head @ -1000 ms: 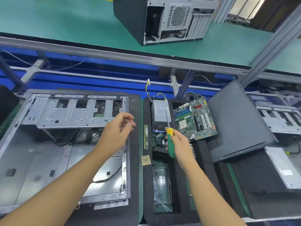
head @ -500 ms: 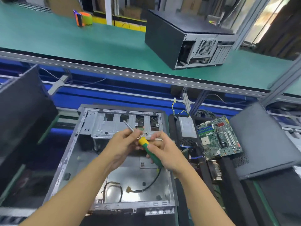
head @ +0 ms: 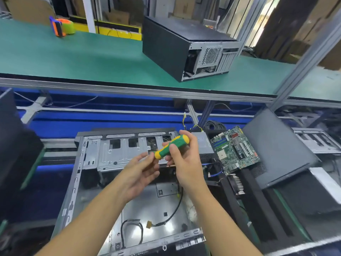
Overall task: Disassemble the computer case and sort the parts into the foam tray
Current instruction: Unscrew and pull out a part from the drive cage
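The stripped computer case (head: pixel 103 182) lies open on its side right before the person: bare grey metal, a drive cage (head: pixel 118 154) at the far end, a loose black cable (head: pixel 171 213) on its floor. Above it, the right hand (head: pixel 184 163) wraps around a green-and-yellow screwdriver (head: pixel 172 147). The left hand (head: pixel 138 174) lies palm-up, fingers loose, tips beside the handle's yellow collar. The foam tray (head: pixel 249 200) to the right holds the motherboard (head: pixel 234 148).

Motherboard (head: pixel 235 150) right of open case (head: pixel 114 182), second case (head: pixel 190 47) behind.
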The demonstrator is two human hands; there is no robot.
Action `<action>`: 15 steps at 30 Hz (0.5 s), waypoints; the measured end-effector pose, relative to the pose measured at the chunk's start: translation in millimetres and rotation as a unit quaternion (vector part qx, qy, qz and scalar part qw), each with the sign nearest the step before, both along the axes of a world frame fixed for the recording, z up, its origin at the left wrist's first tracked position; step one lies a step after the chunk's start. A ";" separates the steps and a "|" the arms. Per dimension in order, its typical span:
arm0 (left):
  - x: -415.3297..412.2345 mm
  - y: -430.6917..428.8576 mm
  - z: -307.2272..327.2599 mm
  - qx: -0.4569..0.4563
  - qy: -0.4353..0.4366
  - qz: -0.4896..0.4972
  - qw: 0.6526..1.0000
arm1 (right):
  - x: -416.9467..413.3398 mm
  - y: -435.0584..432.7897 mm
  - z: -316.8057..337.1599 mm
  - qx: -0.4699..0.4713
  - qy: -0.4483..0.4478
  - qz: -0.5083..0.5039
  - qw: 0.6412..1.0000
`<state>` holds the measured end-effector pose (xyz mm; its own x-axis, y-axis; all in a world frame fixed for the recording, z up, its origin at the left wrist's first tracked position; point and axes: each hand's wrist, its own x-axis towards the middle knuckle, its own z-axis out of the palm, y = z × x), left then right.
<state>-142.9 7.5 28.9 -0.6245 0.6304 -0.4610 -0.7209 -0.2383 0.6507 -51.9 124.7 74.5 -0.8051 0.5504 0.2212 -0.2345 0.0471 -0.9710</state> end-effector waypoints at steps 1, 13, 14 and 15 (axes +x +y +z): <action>-2.0 0.3 0.4 -0.042 0.025 -0.020 0.999 | -2.7 5.3 5.7 0.018 0.005 -0.016 1.000; -63.9 17.4 -21.8 -0.376 0.628 -0.147 0.665 | -62.1 70.7 19.9 0.194 -0.096 -0.017 0.976; -64.1 18.6 -25.1 -0.384 0.627 -0.140 0.663 | -66.8 72.1 17.8 0.211 -0.100 -0.018 0.972; -64.1 18.8 -28.5 -0.385 0.624 -0.125 0.668 | -70.7 72.9 16.0 0.229 -0.106 -0.013 0.968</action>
<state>-207.0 26.3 0.4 -0.7452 0.6629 0.0722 0.5429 0.5403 0.6429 -122.6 197.7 90.5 -0.8457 0.4548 0.2791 -0.0261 0.4872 -0.8729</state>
